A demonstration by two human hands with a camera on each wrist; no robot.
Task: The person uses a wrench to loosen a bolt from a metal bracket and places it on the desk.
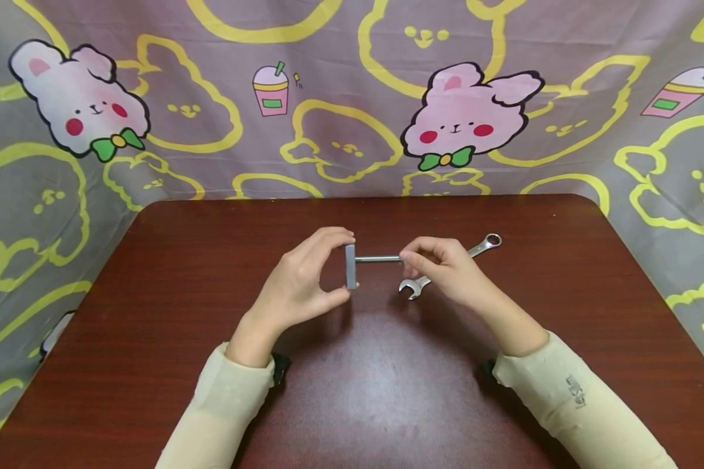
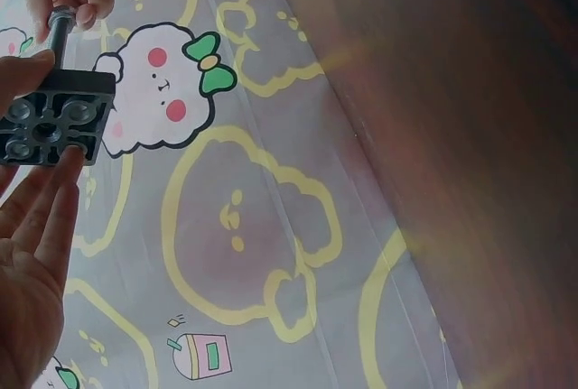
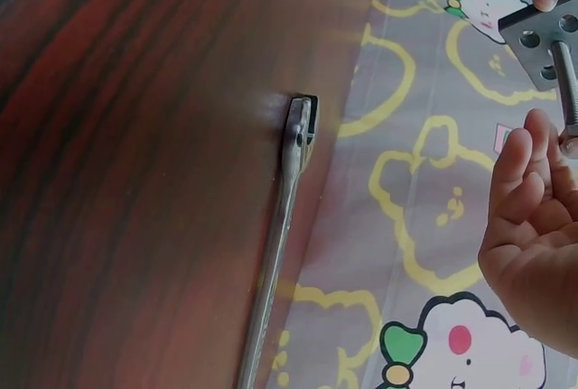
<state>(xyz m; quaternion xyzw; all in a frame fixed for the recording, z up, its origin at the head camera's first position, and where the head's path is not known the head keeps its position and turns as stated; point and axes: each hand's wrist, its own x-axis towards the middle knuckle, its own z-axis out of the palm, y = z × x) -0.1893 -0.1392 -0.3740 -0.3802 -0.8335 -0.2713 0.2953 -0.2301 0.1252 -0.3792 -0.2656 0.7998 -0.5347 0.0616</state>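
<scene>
My left hand (image 1: 299, 280) holds a grey square plate (image 1: 351, 267) upright by its top and bottom edges, fingers above and thumb below. Round recesses show on the plate's near face (image 2: 50, 123) in the left wrist view, and holes pierce the other face (image 3: 542, 37). From its middle a metal bolt (image 1: 378, 259) sticks out level toward the right. My right hand (image 1: 446, 267) pinches the bolt's far end between thumb and fingertips. A nut-like piece (image 2: 61, 13) sits at that end, partly hidden by fingers. Threads show near there in the right wrist view.
A combination wrench (image 1: 413, 286) lies on the dark red-brown table (image 1: 352, 404), under and behind my right hand, its ring end pointing back right. Patterned cloth (image 1: 340, 85) hangs behind the table and along both sides.
</scene>
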